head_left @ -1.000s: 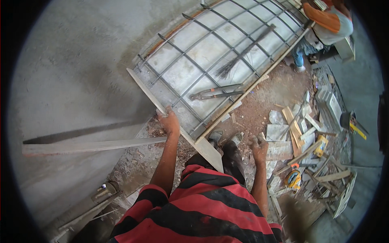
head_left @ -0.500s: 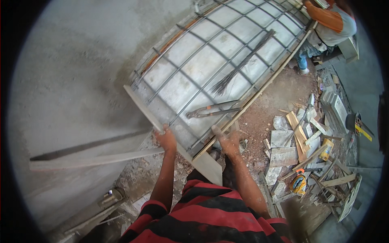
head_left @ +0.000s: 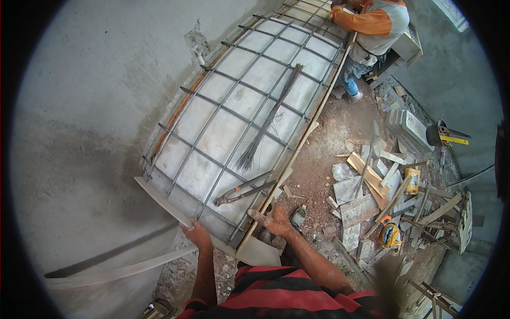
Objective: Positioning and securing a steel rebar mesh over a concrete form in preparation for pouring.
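My left hand (head_left: pixel 198 234) is closed on the edge of a pale end board (head_left: pixel 159 200), set across the near end of a slab form. My right hand (head_left: pixel 274 218) grips the long wooden side board (head_left: pixel 304 151) near the front corner, its thumb over the top edge. Inside the form, a grid of steel rebar (head_left: pixel 219 106) lies above pale panels (head_left: pixel 210 129). Long-handled pincers (head_left: pixel 240 192) rest across the bars close to my right hand. Farther up, a bundle of thin tie wire (head_left: pixel 269 123) lies on the grid.
A co-worker (head_left: pixel 366 34) in orange sleeves stands by the far right side. Scrap wood and broken tile (head_left: pixel 366 204) litter the floor at right, near a black bucket (head_left: pixel 436 134). On the left, a long plank (head_left: pixel 122 267) lies by the concrete wall (head_left: pixel 85 106).
My view has shifted, so the form and both hands appear lower and farther left. Both hands stay at the form's near end. Pincers and wire keep their places on the grid.
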Demonstrator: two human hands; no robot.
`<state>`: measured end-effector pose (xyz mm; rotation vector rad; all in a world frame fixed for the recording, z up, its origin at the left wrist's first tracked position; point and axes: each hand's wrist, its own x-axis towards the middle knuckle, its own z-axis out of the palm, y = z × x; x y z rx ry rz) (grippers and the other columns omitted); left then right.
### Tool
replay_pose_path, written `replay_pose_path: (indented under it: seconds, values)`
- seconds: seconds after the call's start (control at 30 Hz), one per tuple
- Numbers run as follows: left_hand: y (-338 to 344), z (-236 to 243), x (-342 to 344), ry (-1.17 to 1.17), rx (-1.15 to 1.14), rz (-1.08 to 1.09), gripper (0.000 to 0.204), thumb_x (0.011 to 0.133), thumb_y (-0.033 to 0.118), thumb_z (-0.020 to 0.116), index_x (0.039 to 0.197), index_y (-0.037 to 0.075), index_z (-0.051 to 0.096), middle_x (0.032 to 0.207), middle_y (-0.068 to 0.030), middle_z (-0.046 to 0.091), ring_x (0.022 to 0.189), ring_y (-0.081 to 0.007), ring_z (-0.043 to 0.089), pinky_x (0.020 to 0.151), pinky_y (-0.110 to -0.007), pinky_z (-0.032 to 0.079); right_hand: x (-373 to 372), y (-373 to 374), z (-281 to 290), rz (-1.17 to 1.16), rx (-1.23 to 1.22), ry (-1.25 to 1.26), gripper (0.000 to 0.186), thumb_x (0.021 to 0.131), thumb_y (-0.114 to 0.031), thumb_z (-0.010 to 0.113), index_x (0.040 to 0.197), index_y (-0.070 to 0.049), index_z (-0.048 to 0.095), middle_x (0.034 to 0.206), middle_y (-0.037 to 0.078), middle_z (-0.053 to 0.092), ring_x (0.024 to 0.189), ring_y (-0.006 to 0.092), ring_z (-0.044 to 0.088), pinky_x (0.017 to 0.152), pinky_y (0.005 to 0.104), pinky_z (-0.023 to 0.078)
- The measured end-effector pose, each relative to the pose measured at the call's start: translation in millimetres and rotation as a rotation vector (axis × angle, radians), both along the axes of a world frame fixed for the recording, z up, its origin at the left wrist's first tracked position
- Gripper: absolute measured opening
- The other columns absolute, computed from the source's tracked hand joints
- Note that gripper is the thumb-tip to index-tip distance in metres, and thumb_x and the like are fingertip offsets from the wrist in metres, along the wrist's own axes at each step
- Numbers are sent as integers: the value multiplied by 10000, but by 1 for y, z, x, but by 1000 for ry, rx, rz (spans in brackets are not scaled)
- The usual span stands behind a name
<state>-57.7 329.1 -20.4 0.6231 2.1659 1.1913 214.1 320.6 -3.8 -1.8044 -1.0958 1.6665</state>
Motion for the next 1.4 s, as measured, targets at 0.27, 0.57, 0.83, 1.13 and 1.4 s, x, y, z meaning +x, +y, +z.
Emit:
replay_pose_path:
  seconds: [0.27,0.57,0.83,1.13,1.4]
  values:
    - [-3,1,-2,5,-48,38,670,1014,200,578,1526,-120,288,1514,-300,405,1352,-382,471,1122,-419,379,-1,3,27,-6,34,5,1032,806,-623,783,1389,148,422,927,190,736,864,235,709,821,401,562]
    - [0,-9,-6,-21,-20,22,738,1004,291,619,1526,-116,292,1533,-306,367,1375,-408,451,1139,-446,380,-3,-2,12,-94,149,55,905,805,-563,818,1332,104,506,1081,213,725,1014,290,694,936,408,530]
    - [6,12,6,42,-93,15,746,989,271,618,1511,-146,285,1495,-350,393,1341,-429,483,1116,-443,405,0,1,12,-56,70,-17,1077,766,-643,805,1413,132,430,1105,252,711,1060,317,691,951,420,523]
    - [0,-3,-7,79,-134,-75,660,993,230,600,1478,-144,357,1428,-358,495,1285,-438,548,1093,-451,427,-2,-6,11,-33,50,-107,1160,768,-715,748,1463,139,385,869,245,716,830,342,719,789,450,556]
    - [2,-4,0,114,-87,8,624,1014,235,576,1465,-141,364,1424,-353,503,1275,-435,561,1062,-457,443,-2,-8,3,-51,51,-73,1101,749,-728,770,1371,135,484,755,144,669,701,212,631,658,413,524]
